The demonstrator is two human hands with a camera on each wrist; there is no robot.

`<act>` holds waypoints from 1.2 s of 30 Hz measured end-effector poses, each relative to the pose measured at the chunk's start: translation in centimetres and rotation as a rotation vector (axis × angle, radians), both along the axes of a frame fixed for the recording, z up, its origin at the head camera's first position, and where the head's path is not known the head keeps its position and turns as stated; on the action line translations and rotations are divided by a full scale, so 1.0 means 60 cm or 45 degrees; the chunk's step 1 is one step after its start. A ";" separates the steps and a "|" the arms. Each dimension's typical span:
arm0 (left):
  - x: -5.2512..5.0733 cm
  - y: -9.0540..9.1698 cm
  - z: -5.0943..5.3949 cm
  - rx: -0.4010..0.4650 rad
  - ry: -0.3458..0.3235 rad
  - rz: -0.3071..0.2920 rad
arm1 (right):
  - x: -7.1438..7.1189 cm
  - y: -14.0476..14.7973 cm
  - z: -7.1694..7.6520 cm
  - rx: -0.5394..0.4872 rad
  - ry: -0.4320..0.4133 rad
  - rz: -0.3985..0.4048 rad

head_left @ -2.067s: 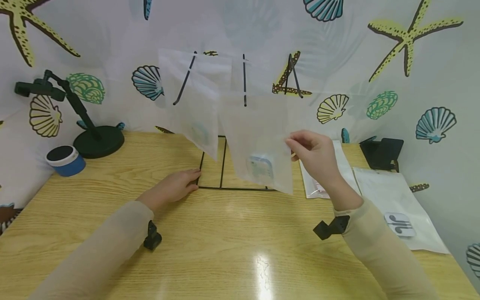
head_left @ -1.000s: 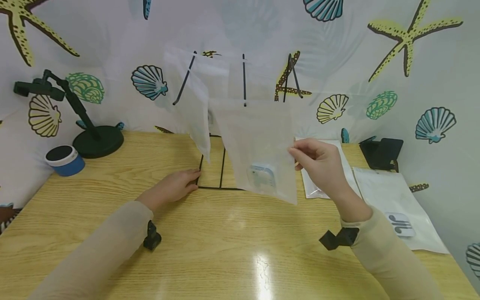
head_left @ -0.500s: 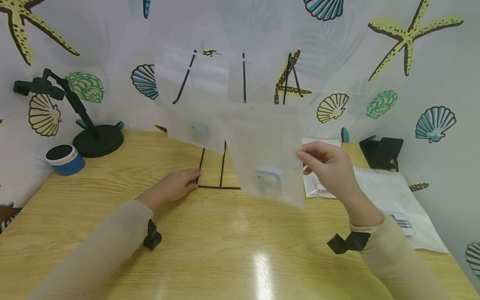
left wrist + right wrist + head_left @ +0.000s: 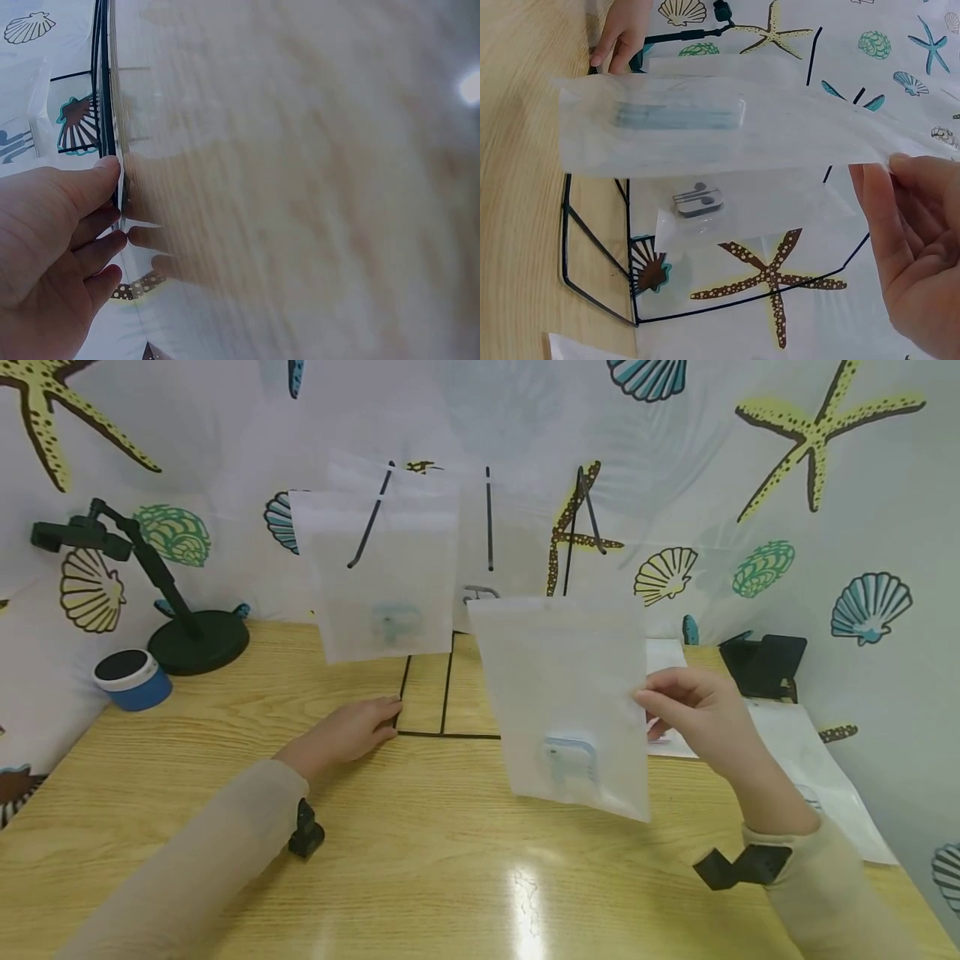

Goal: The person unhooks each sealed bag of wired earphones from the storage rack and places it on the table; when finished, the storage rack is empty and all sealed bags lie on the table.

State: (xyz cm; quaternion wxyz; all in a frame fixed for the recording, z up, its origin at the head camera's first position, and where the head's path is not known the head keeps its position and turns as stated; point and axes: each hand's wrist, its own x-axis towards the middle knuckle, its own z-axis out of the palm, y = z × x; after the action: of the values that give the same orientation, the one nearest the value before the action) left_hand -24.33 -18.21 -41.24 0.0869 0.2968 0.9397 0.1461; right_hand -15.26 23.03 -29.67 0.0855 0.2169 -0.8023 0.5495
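Note:
My right hand [image 4: 697,714] pinches the right edge of a translucent white pouch [image 4: 562,685], a light-blue flat item [image 4: 572,760] showing inside near its bottom. The pouch is held in the air in front of a black wire rack [image 4: 465,737] with hooks at its top. My left hand [image 4: 345,739] grips the left end of the rack's base, thumb [image 4: 105,176] against the wire. A similar pouch [image 4: 390,589] with a blue-green item hangs at the rack's left. Behind, a pouch with a grey item [image 4: 697,201] hangs too, partly hidden.
Flat white pouches [image 4: 795,752] lie on the wooden table [image 4: 420,877] at right, partly behind my right hand. A black stand [image 4: 765,667] is at the back right. A dark-green desk stand [image 4: 191,639] and a blue-and-white jar [image 4: 133,683] stand at left. A shell-patterned cloth backs the table.
My right hand has moved right and downward with the pouch, away from the rack. The left hanging pouch has swung and turned to face forward. My left hand has stayed in place.

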 end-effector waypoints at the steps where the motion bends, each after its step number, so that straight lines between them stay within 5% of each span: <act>1: 0.000 0.000 0.000 0.001 0.000 -0.001 | 0.002 0.005 -0.002 -0.005 -0.016 0.007; 11: 0.001 0.002 0.002 -0.017 -0.016 0.020 | 0.013 0.063 -0.032 -0.120 -0.214 0.051; 18: 0.000 0.001 0.002 -0.019 -0.020 0.024 | 0.017 0.110 -0.050 -0.344 -0.284 0.325; 31: -0.001 0.002 0.004 -0.040 0.002 0.012 | 0.028 0.188 -0.080 -0.153 -0.665 0.550; 36: -0.002 0.003 0.002 -0.055 0.025 0.006 | 0.026 0.212 -0.096 -0.034 -0.820 0.502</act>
State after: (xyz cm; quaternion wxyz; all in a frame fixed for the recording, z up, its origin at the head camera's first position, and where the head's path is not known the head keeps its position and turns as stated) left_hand -24.44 -18.03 -41.14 0.0837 0.2939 0.9442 0.1229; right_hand -13.69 35.73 -35.44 -0.2757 0.1823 -0.7237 0.6058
